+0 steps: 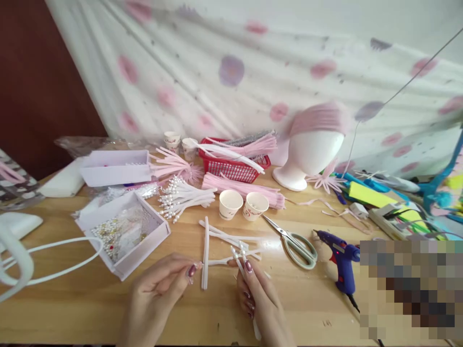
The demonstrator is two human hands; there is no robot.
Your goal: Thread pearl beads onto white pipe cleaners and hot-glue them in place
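Note:
My right hand point(258, 294) is closed round a few white pipe cleaners point(243, 248) whose upper ends carry pearl beads. To its left, my left hand point(162, 284) pinches thumb and forefinger together; whatever sits between the tips is too small to make out. Just beyond that pinch, white pipe cleaner lengths point(205, 250) lie upright in view on the wooden table, with others crossing behind my right hand. A bundle of white stems with pearl tips point(184, 197) rests farther back. Two paper cups point(230, 205) stand beside it, one holding something pale.
An open white box of beads point(144, 246) sits at left. Scissors point(298, 248) and a blue glue gun point(340, 260) with its cord lie at right. Behind are a red basket point(231, 168), pink pipe cleaners point(246, 188) and a white foam head point(311, 149). A white looped stand point(18, 265) occupies the left edge.

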